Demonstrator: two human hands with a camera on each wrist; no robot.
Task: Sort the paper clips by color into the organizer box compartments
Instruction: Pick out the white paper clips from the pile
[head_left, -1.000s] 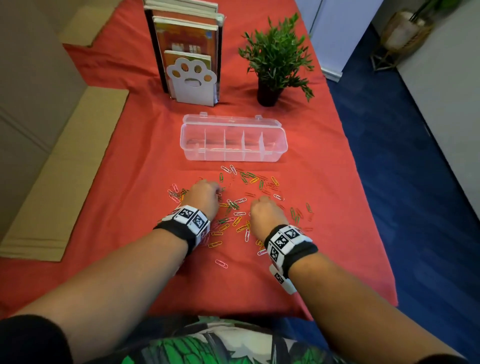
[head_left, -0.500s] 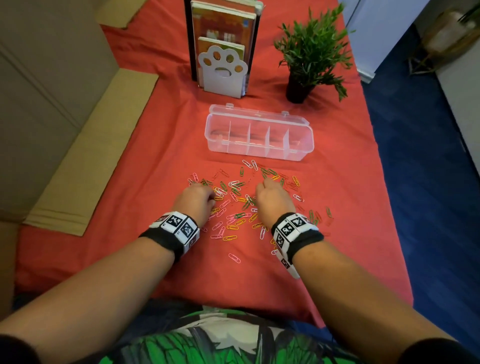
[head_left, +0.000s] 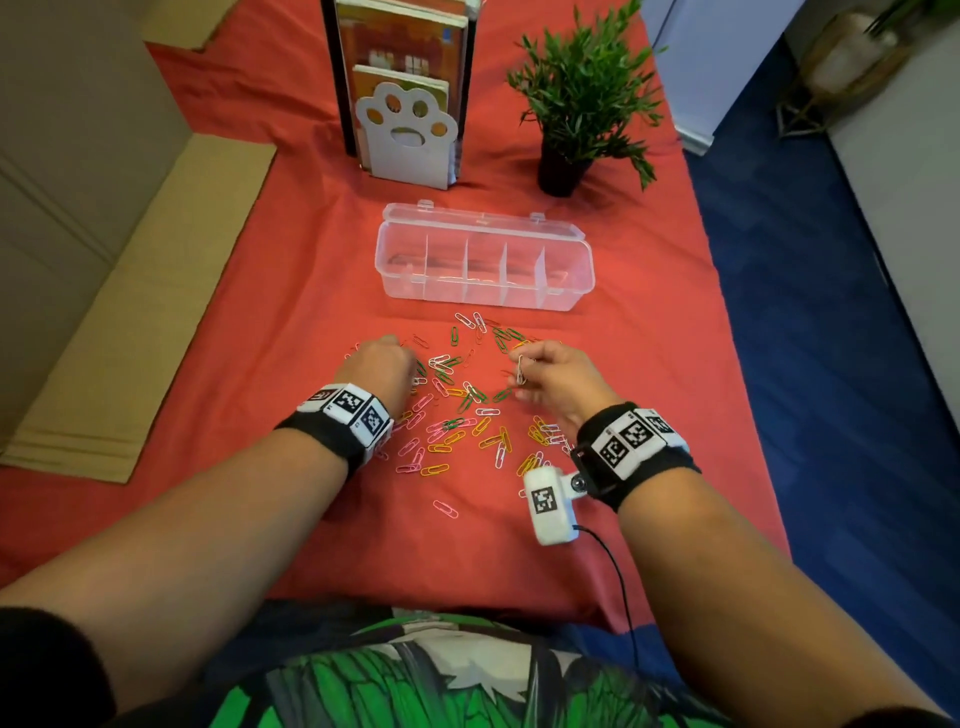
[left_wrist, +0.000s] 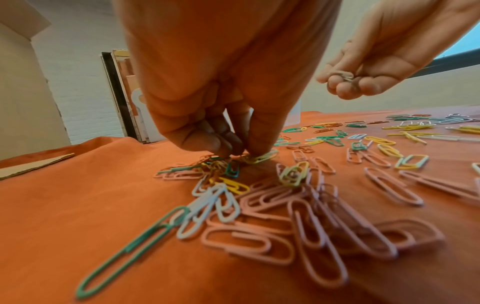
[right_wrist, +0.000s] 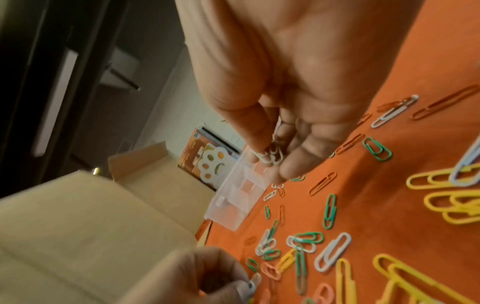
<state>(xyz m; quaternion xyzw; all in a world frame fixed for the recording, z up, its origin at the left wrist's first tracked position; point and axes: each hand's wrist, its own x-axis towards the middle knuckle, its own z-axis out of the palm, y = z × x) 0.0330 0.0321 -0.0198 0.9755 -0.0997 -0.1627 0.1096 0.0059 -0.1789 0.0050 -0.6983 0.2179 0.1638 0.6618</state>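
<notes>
Many paper clips (head_left: 457, 421) in pink, yellow, green, white and orange lie scattered on the red cloth. Behind them stands the clear organizer box (head_left: 569, 249), lid folded back, dividers showing. My left hand (head_left: 384, 364) is down on the left side of the pile. Its fingertips (left_wrist: 255, 151) are pinched together on a clip lying among tangled ones. My right hand (head_left: 524, 364) hovers above the pile's right side. It pinches a few white clips (right_wrist: 271, 157) between thumb and fingers, and these white clips (left_wrist: 342, 75) also show in the left wrist view.
A paw-shaped bookend with books (head_left: 405, 130) and a potted plant (head_left: 582, 104) stand behind the box. Flat cardboard (head_left: 135, 322) lies along the table's left side. The table's right edge (head_left: 727, 291) drops to blue floor.
My right hand has risen off the pile with white clips pinched in it. My left hand stays low on the clips and has shifted a little left.
</notes>
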